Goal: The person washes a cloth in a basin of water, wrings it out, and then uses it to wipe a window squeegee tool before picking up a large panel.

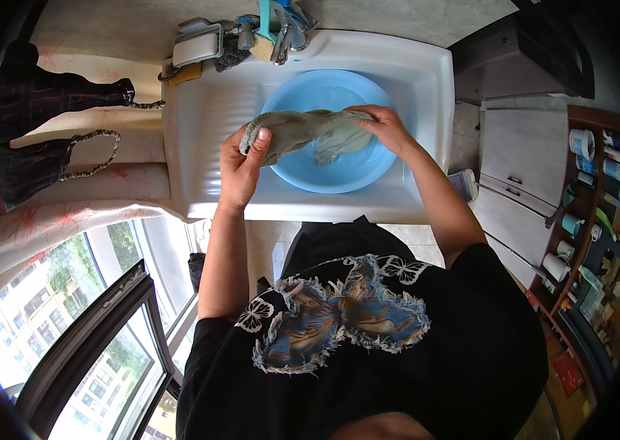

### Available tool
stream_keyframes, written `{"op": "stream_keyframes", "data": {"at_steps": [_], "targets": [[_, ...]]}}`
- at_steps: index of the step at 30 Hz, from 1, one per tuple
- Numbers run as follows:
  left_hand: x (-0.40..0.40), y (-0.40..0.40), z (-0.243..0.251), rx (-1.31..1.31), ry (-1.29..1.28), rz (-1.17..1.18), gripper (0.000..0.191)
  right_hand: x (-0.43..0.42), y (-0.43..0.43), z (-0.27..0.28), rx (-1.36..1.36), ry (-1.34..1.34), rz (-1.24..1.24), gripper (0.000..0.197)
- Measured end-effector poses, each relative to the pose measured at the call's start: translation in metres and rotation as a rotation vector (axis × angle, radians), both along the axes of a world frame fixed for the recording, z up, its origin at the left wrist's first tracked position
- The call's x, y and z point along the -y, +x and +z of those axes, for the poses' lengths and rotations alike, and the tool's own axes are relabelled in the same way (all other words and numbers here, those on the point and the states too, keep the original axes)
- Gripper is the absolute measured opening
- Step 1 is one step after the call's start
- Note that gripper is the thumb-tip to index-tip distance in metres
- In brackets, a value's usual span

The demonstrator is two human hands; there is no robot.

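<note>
A wet grey-green cloth [293,132] is stretched between my two hands above a light-blue plastic basin [337,186]. My left hand [244,159] grips its bunched left end, thumb on top, over the ribbed washboard part [222,121] of the white sink. At the basin's right side, my right hand [387,129] pinches the cloth's other end between thumb and fingers. A loose fold of the cloth hangs down into the basin, over the water [315,99]. Whether that fold touches the water I cannot tell.
The white ceramic sink [425,71] surrounds the basin. Along its back edge are a metal faucet [282,44], a turquoise-handled brush [264,33], a dark scouring pad [231,58] and a soap dish with white soap [195,50]. Black garment [40,93] hangs at left, above an open window [106,352].
</note>
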State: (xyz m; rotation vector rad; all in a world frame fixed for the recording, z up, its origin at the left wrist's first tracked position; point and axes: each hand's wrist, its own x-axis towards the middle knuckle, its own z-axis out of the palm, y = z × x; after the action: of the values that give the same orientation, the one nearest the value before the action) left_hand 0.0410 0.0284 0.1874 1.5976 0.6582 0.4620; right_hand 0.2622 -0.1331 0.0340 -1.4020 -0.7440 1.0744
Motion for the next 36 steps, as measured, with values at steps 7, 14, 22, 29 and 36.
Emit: {"op": "stream_keyframes", "data": {"at_steps": [7,14,22,29,36], "targets": [[-0.021,-0.008,-0.07,-0.219,0.212,0.029,0.028,0.008,0.005,0.026,-0.03,0.274,-0.22,0.036],[-0.034,-0.018,-0.206,-0.713,0.825,0.079,0.025,-0.001,-0.012,-0.092,1.035,-0.296,-0.271,0.027],[0.017,0.021,-0.281,-0.768,0.708,-0.413,0.056,-0.011,-0.093,-0.173,1.119,-0.449,0.164,0.04],[0.031,-0.001,-0.289,-1.181,0.677,-0.911,0.032,-0.02,-0.105,-0.146,0.963,-0.99,0.464,0.052],[0.018,-0.013,-0.228,-0.88,0.389,-0.675,0.029,-0.024,-0.093,-0.102,0.873,-0.906,0.817,0.031]]}}
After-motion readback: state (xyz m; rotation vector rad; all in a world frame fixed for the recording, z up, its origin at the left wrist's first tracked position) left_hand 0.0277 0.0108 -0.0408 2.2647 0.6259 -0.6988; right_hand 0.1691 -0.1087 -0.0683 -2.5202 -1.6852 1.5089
